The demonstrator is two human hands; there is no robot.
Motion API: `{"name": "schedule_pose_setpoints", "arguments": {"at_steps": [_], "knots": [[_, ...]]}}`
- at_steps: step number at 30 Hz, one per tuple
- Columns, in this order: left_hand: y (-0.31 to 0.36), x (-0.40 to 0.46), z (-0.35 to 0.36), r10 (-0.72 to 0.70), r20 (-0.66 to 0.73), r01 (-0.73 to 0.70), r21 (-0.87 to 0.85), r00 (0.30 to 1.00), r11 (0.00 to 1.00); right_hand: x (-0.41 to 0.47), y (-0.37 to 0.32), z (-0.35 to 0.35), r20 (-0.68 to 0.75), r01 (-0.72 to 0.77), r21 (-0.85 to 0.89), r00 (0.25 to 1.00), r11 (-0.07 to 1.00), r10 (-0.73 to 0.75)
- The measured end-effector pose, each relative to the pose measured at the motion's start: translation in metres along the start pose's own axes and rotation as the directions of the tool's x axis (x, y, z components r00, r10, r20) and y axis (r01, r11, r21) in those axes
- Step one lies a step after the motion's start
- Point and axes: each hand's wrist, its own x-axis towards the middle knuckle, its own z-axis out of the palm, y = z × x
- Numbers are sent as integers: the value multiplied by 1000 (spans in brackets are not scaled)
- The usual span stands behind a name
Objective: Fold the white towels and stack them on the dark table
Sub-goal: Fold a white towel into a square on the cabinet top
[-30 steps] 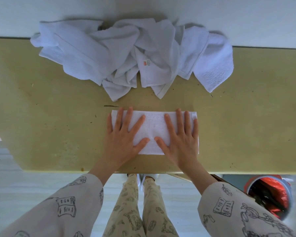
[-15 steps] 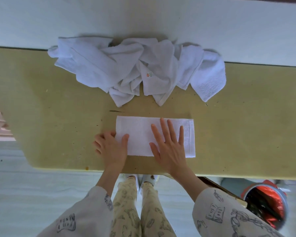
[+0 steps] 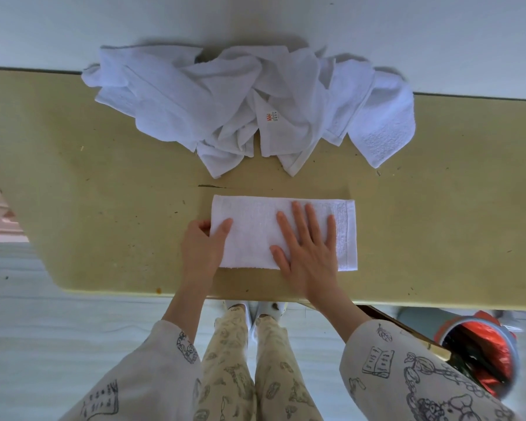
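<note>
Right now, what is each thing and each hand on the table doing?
folded towel: flat on the table, folded into a rectangle.
towel pile: crumpled, unfolded, at the far edge.
left hand: pinches the folded towel's left end, thumb on top.
right hand: open, fingers straight, pressing the towel flat.
table: yellowish, speckled with marks.

Folded towel: white terry, flat long rectangle, lies near front edge of table, hemmed short edge at right end. Left end pinched, right half pressed flat.
Towel pile: several white towels, crumpled, unfolded, heaped at table's far edge against wall; one shows small red label; rightmost corner hangs toward front. Pile apart from folded towel.
</note>
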Motion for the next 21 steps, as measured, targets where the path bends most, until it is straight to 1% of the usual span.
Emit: {"name": "schedule_pose_setpoints", "arguments": {"at_steps": [3, 5, 7, 9, 11, 13, 14, 15, 16, 17, 19, 21], "knots": [[-1, 1, 3, 109, -64, -103, 90, 992, 991, 0, 0, 1, 14, -3, -3, 1000, 1000, 3], [0, 3, 2, 174, -100, -164, 98, 980, 982, 0, -1, 1, 24, -15, 4, 1000, 1000, 15], [0, 3, -2, 235, -135, -224, 94, 963, 970, 2, -4, -2, 26, -31, 52, 999, 998, 29], [2, 2, -8, 301, -163, -287, 107, 940, 952, 4, -6, -11, -24, -37, 194, 999, 980, 42], [8, -3, -14, 365, -185, -347, 124, 912, 930, 2, -2, -28, -119, -57, 411, 986, 910, 116], [18, -12, -16, 437, -191, -416, 140, 879, 899, -6, 7, -47, -178, -134, 595, 939, 792, 293], [24, -17, -16, 474, -186, -452, 147, 861, 880, -10, 12, -57, -148, -192, 692, 906, 696, 396], [29, -24, -14, 509, -175, -488, 151, 843, 860, -14, 17, -64, -71, -258, 778, 870, 573, 488], [33, -30, -11, 543, -160, -522, 153, 824, 839, -17, 22, -70, 36, -328, 834, 834, 443, 550], [37, -37, -7, 575, -144, -556, 153, 806, 817, -20, 27, -74, 129, -386, 859, 800, 337, 586], [42, -47, 5, 624, -111, -606, 154, 774, 780, -22, 37, -76, 268, -468, 863, 742, 189, 615], [43, -55, 24, 655, -75, -640, 152, 752, 753, -23, 44, -77, 392, -522, 852, 692, 45, 607]]}}
